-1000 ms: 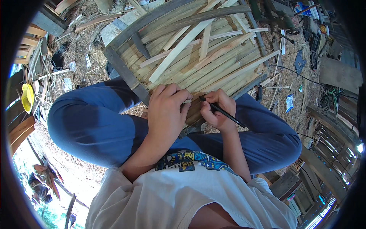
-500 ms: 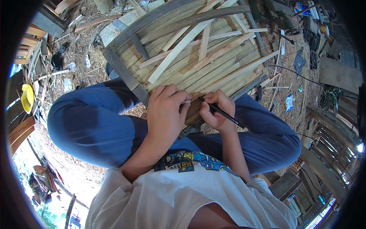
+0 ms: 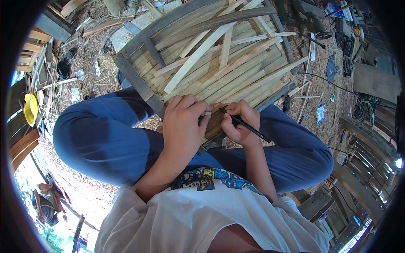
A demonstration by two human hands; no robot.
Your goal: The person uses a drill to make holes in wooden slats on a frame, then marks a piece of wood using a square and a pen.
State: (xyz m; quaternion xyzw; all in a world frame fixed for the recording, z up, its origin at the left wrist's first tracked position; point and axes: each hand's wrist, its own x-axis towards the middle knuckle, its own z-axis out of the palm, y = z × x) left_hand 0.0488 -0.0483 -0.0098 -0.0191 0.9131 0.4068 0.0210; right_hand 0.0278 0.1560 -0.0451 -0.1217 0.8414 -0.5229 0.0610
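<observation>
Hardly anything is shifted compared with a second ago: the clearest change is found in the bright lower-left corner, where a background person (image 3: 48, 200) is now seen in a different pose. Both hands are kept at practically the same spot, so my-guess-level reading: slow, fine work is being done there, and no big step is shown.

For grip, the right hand (image 3: 241, 131) is clamped on a black pen-like tool (image 3: 255, 131), which is held slanted with its tip aimed at the near end of the slatted wooden worktop (image 3: 138, 80). Whether the wood is actually touched by that tip can't be told. By the left hand (image 3: 184, 118), just beside it, a small pale piece (image 3: 207, 113) is pinched between thumb and index finger, with the other fingers laid over the near end of the slats.

As for containers, not much is offered. A tray-like space is formed by the worktop's raised dark frame, and pale wood strips (image 3: 198, 57) plus a dark curved piece (image 3: 236, 17) are left crossed over each other on it. Off to the left a yellow bowl-like container (image 3: 29, 111) is seen; its contents can't be made out.
</observation>
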